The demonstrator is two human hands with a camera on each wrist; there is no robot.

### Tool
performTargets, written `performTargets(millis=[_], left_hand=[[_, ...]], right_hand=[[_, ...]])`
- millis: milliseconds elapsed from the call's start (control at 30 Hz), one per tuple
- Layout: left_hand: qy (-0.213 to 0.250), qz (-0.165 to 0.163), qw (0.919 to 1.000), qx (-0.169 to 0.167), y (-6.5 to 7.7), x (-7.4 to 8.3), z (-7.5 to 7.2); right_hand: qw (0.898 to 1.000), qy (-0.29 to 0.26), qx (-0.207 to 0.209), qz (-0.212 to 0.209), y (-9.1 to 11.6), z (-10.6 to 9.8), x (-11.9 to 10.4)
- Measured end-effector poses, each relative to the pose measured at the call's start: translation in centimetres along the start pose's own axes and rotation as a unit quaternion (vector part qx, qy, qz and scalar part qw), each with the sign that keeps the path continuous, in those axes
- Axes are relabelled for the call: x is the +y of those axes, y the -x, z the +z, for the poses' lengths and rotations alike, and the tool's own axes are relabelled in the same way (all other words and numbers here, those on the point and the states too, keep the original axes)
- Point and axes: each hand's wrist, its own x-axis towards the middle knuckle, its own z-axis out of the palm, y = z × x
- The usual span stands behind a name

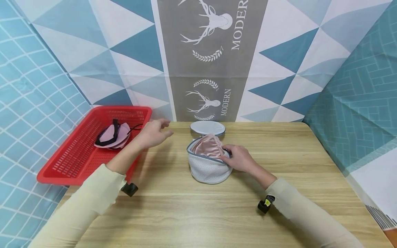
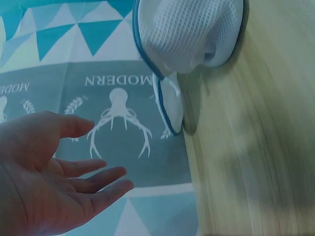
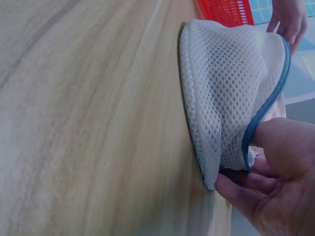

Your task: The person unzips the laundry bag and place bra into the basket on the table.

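Observation:
A white mesh laundry bag (image 1: 208,170) with a blue zipper edge stands on the table, its round lid (image 1: 207,127) flipped back behind it. Pink satin fabric with a lacy edge (image 1: 209,146) pokes up out of the bag's mouth. My right hand (image 1: 239,157) grips the bag's rim on the right side; in the right wrist view the thumb is inside the zipper edge and fingers are outside. My left hand (image 1: 155,132) hovers between the bag and the basket, holding nothing, with its fingers spread apart in the left wrist view.
A red plastic basket (image 1: 72,151) stands at the left, partly under my left forearm. In it lies a small pile of pink and black garments (image 1: 113,134). A patterned cloth wall (image 1: 214,69) rises behind the wooden table (image 1: 198,213).

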Motion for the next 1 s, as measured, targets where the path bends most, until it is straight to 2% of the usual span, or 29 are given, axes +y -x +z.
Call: performTargets(millis=[267,433,633,867,900,1000], left_hand=[[0.037,0.028,0.9989,0.003,-0.1,1.0,2.0],[0.041,0.035,0.9985,-0.004,-0.2,1.7,3.3],[0.050,0.042,0.9978,-0.005,-0.4,2.6,4.6],[0.069,0.061,0.9957,-0.011,-0.6,3.5,5.9],[0.068,0.063,0.9957,-0.012,-0.7,3.5,6.1],[0.068,0.067,0.9954,-0.013,-0.8,3.6,6.7]], right_hand=[[1.000,0.002,0.002,-0.009,-0.1,-0.1,0.0],[1.000,-0.011,0.001,-0.014,-0.1,-0.4,-0.1],[0.999,-0.034,-0.005,-0.041,1.0,-1.9,-1.9],[1.000,-0.019,-0.010,-0.013,-0.3,-0.3,0.5],[1.000,-0.018,-0.010,-0.022,0.1,-0.6,-0.1],[0.999,-0.020,-0.012,-0.025,0.1,-0.6,0.0]])
